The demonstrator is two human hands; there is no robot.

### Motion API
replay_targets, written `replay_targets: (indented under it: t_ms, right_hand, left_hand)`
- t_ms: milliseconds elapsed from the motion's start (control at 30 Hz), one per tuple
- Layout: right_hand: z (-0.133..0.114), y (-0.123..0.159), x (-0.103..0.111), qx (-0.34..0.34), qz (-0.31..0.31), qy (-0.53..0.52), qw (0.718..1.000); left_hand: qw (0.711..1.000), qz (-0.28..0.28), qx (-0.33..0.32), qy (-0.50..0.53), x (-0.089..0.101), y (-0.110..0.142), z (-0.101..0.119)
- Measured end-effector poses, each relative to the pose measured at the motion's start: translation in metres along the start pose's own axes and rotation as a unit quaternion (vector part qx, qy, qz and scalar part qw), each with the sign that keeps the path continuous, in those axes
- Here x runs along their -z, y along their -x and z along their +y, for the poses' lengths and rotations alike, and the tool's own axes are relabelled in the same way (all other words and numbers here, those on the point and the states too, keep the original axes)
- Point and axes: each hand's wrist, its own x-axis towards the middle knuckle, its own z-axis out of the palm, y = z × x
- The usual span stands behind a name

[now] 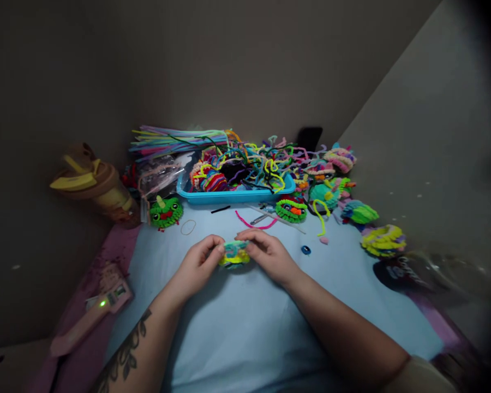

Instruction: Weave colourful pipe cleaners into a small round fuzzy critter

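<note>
Both my hands hold a small fuzzy craft piece (234, 254) of yellow and teal pipe cleaner over the middle of the blue cloth. My left hand (204, 256) pinches its left side between thumb and fingers. At the right end, my right hand (265, 254) grips it with the thumb in front and fingers curled over the top. Its underside is mostly hidden and dark. Just beyond my hands lie a pink pipe cleaner strand (256, 225) and a green fuzzy figure (291, 211) with an orange beak.
A blue tray (233, 196) heaped with colourful strands stands at the back. Another green figure (166, 212) sits left of it. Several fuzzy pieces line the right, near a blue bead-like item (306, 250). A brown-lidded cup (102, 185) and a pink device (94, 316) with a green light are at left.
</note>
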Motion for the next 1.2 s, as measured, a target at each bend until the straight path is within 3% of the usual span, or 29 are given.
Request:
replay_targets:
  t_ms: [100, 200, 300, 400, 500, 567, 633, 700, 767, 867, 1033, 1200]
  right_hand:
    - [0.0, -0.001, -0.005, -0.082, -0.017, -0.068, 0.994]
    - [0.0, -0.001, -0.008, -0.107, -0.004, -0.073, 0.992]
    - [0.0, 0.0, -0.01, -0.077, 0.028, -0.034, 0.996]
    - [-0.002, 0.002, -0.013, -0.024, 0.044, 0.025, 0.998]
    - [-0.003, 0.003, -0.015, 0.01, 0.053, 0.065, 0.996]
    - [0.0, 0.003, -0.014, -0.001, 0.069, 0.049, 0.996]
    - [0.003, 0.001, -0.011, -0.034, 0.097, -0.022, 0.994]
    - [0.008, 0.0, -0.008, -0.056, 0.124, -0.128, 0.982]
    - [0.01, -0.002, -0.007, -0.061, 0.136, -0.217, 0.965]
    - [0.01, -0.004, -0.007, -0.071, 0.138, -0.268, 0.951]
    - [0.005, -0.006, -0.006, -0.105, 0.163, -0.3, 0.934]
    - [0.003, -0.006, -0.006, -0.114, 0.153, -0.315, 0.93]
  left_hand:
    - [0.999, -0.003, -0.016, -0.038, -0.003, -0.001, -0.002]
    - [0.993, 0.034, -0.055, -0.099, -0.005, -0.001, -0.005]
    - [0.969, 0.092, -0.162, -0.16, -0.006, 0.0, -0.008]
    - [0.935, 0.111, -0.263, -0.209, -0.007, 0.003, -0.006]
    - [0.916, 0.101, -0.317, -0.223, -0.009, 0.006, -0.001]
    - [0.921, 0.09, -0.326, -0.195, -0.01, 0.007, 0.002]
    - [0.942, 0.098, -0.299, -0.119, -0.011, 0.006, 0.002]
    - [0.964, 0.134, -0.23, -0.003, -0.012, 0.004, 0.0]
    - [0.968, 0.168, -0.149, 0.109, -0.014, 0.001, -0.004]
    - [0.961, 0.175, -0.067, 0.203, -0.017, -0.001, -0.009]
    - [0.948, 0.169, 0.013, 0.27, -0.014, -0.003, -0.013]
    - [0.956, 0.148, 0.077, 0.242, -0.012, -0.005, -0.008]
